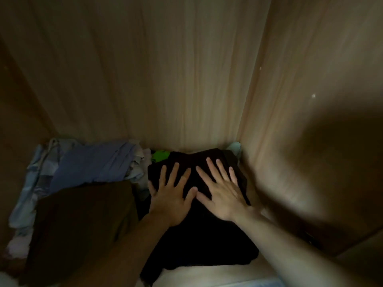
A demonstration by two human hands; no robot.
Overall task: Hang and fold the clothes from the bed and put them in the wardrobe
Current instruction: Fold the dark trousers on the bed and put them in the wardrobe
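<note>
**2 hands press a folded black fabric garment flat in the light wooden wardrobe**

The left hand and right hand lie side by side on top of it, fingers straight and spread, thumbs nearly touching, gripping nothing. The garment sits on the pale shelf in the right-hand corner. Just to its left lie a folded brown cloth and, behind that, a folded blue cloth. A bright green scrap peeks out behind the garment.

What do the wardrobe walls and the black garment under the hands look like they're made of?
The wardrobe back wall: likely laminated wood board, matte, with vertical pale grain lines. The black garment: soft matte fabric, folded with limp edges; weave too dark to tell.
</note>
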